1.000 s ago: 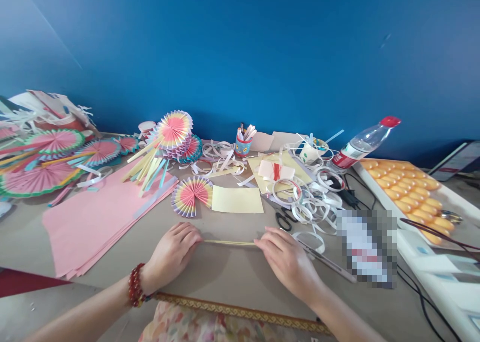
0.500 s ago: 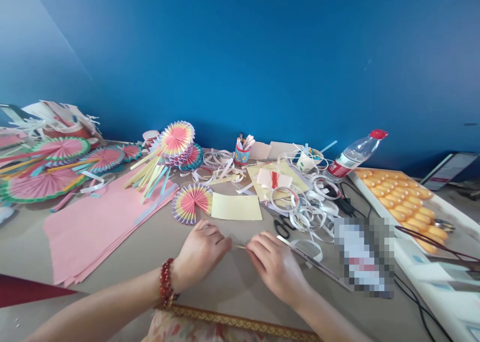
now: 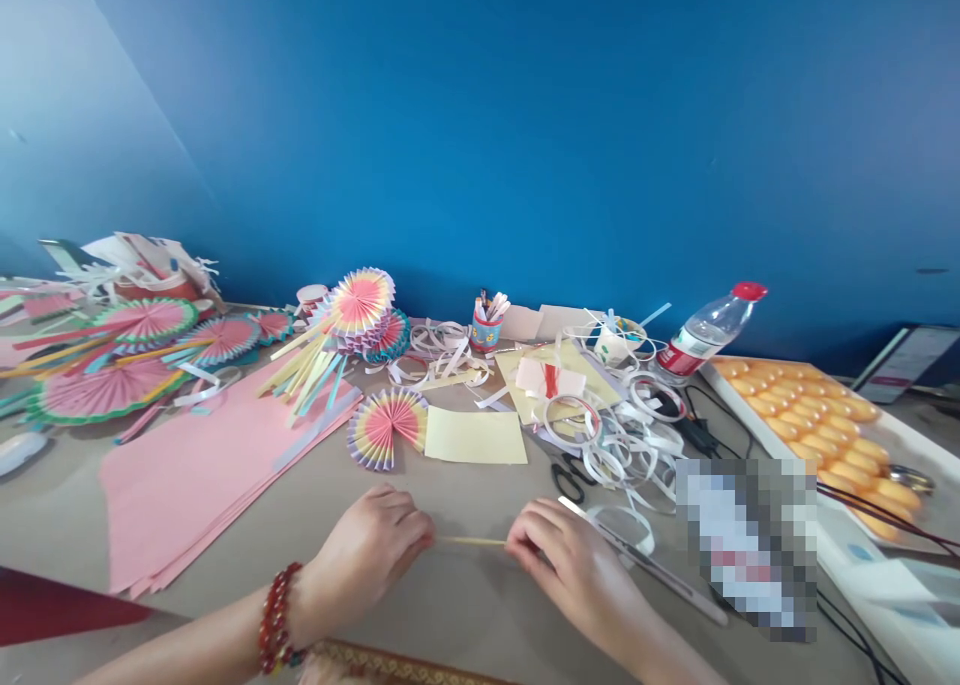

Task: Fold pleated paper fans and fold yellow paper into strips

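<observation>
A thin pale-yellow strip [image 3: 472,541], seen almost edge-on, spans the gap between my hands just above the table. My left hand [image 3: 367,550], with a red bead bracelet at the wrist, pinches one end. The other end is gripped by the closed fingers of my right hand [image 3: 559,550]. Beyond them lie a pleated paper fan [image 3: 388,428] in pink, yellow and purple and a pale-yellow paper sheet [image 3: 477,436], touching side by side. Black-handled scissors [image 3: 568,482] rest past my right hand, partly under white tape.
Pink paper sheets [image 3: 202,475] and finished fans [image 3: 146,320] spread to the left. White tape loops [image 3: 622,455], a knife-like grey tool [image 3: 660,570], a plastic bottle [image 3: 709,330] and a tray of orange rounded pieces [image 3: 930,445] occupy the right. A pencil cup [image 3: 486,333] stands by the blue wall.
My hands have drawn apart, the left one moving left, so more of the strip shows between them. The whole view has shifted slightly, with the table items lower in the picture.
</observation>
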A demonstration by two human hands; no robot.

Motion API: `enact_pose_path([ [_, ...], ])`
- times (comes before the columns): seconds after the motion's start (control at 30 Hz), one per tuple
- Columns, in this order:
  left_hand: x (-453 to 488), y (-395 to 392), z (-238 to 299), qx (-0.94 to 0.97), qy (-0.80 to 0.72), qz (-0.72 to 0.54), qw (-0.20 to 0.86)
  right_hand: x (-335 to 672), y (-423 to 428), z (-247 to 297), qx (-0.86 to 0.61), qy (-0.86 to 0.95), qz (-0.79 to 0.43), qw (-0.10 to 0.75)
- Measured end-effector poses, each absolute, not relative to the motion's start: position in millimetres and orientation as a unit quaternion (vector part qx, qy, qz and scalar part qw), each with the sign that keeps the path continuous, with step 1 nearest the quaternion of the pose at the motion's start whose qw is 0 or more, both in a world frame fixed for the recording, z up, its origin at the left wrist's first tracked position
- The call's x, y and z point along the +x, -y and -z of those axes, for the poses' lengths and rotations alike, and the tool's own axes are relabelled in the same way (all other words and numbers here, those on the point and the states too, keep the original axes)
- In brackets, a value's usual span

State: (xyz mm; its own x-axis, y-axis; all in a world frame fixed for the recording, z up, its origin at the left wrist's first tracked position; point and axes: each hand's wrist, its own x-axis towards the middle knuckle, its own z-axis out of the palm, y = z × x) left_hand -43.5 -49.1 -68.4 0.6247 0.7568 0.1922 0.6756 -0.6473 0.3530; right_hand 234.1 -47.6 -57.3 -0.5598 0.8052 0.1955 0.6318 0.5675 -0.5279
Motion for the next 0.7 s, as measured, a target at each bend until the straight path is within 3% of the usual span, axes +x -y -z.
enact_pose_path([
  [0.4, -74.5, 52.0, 48.2, 0.886, -0.398, -0.179, 0.156, 246.6, 40.6, 40.4, -0.408, 0.855, -0.239, 0.212],
  [0.47, -75.3, 49.9, 48.7, 0.856, -0.425, -0.185, 0.230, 247.3, 39.3, 40.8, -0.423, 0.842, -0.250, 0.222],
  [0.63, -70.6, 47.9, 67.8, 0.660, -0.480, -0.197, 0.543, 247.7, 30.8, 56.5, -0.500, 0.754, -0.337, 0.260],
  [0.7, -68.6, 49.9, 77.5, 0.605, -0.470, -0.197, 0.612, 246.6, 26.9, 63.2, -0.505, 0.722, -0.392, 0.265],
])
